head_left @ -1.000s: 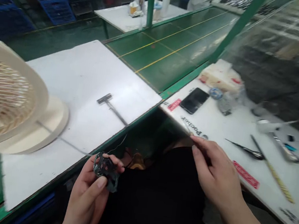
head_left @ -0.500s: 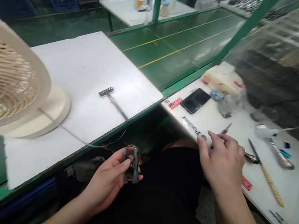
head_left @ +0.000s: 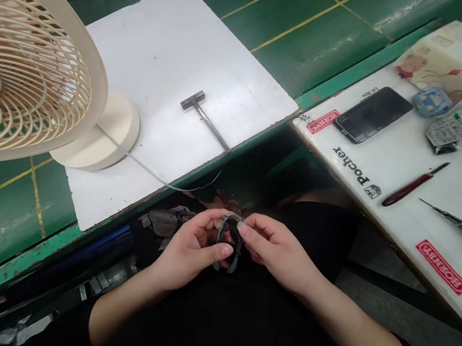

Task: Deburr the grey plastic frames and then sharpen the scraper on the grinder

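Note:
A dark grey-green, C-shaped curved band (head_left: 234, 264) is held up over my black-clothed lap. My left hand (head_left: 185, 249) is closed on its left side, thumb in front and fingers behind. Pinched at the upper right of the band is my right hand (head_left: 282, 252), thumb and index finger touching it. Small details of the band are too blurred to make out. Nearest on the right table are a tool with a dark red handle and thin blade (head_left: 408, 190) and a slim pointed metal tool (head_left: 456, 221).
At left a cream fan (head_left: 99, 84) stands on a white board (head_left: 157, 51), its grey cable trailing over the front edge. A T-shaped metal tool (head_left: 209, 125) lies there. The right table (head_left: 400, 238) holds a phone (head_left: 373, 114), a blue round item (head_left: 432, 102) and plastic bags.
My right hand has moved from over the right table to the band and now grips it together with my left hand. The red-handled tool now lies uncovered. The view has tilted down.

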### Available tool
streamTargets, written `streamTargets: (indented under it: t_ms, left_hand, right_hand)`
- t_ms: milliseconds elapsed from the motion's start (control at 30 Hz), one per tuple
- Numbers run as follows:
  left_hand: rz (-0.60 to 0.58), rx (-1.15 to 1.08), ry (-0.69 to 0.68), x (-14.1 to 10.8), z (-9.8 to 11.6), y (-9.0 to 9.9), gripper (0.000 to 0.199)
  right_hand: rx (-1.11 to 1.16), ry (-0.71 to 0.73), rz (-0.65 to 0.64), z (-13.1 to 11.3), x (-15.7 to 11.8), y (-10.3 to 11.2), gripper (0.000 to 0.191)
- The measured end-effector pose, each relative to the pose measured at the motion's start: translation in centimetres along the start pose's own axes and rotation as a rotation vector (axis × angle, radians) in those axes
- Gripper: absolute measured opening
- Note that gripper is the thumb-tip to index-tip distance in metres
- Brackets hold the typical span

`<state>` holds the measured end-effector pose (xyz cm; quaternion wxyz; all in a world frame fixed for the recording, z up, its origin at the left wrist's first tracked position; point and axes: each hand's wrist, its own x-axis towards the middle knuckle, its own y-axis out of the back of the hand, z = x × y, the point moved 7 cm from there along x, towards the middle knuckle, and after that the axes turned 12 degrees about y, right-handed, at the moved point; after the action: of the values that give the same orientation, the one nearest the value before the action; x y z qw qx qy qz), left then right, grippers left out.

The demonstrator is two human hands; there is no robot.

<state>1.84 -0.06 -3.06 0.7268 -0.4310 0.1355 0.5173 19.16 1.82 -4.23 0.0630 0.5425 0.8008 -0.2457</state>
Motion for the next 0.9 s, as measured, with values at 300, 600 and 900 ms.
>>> streamTargets:
  t_ms: [300, 600, 900]
  left_hand:
    - [0.025, 0.053, 0.072, 0.3, 0.1, -0.2, 0.053]
    - [0.038, 0.012, 0.101, 0.6, 0.0, 0.0, 0.053]
    - [0.086, -0.214, 0.200, 0.6, -0.4, 0.6, 0.053]
  right_hand:
    - [0.149, -0.129, -0.022, 1.6, -0.4, 0.5, 0.064]
    - [0.238, -0.183, -0.039, 2.2, 0.0, 0.3, 0.063]
    - [0.251, -0.139, -0.098, 2.1, 0.0, 0.1, 0.048]
